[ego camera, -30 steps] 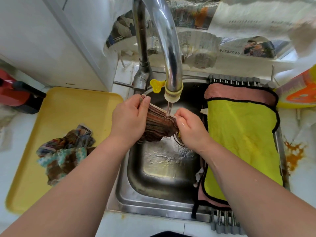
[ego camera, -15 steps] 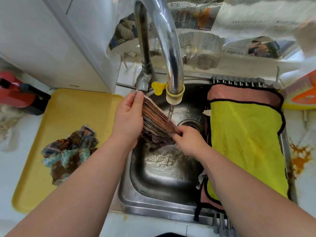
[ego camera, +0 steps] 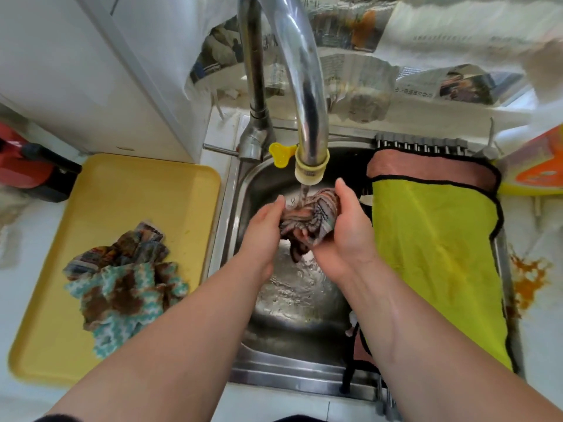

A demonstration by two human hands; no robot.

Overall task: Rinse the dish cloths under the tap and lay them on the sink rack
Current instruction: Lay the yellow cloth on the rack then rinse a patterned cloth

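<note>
Rinsing of striped cloth (ego camera: 310, 220) beneath tap (ego camera: 307, 117)
It is bunched and gripped between left hand (ego camera: 262, 236) and right hand (ego camera: 347, 226) directly under the tap, seemingly so the stream is forced through.

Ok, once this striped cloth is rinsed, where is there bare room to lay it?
The rack is crowded: the yellow-green cloth over the pink cloth covers nearly all of it; only bars at its far end show. Bare room: the far half of the yellow tray, beyond the crumpled cloths. The sink basin is bare too.
</note>
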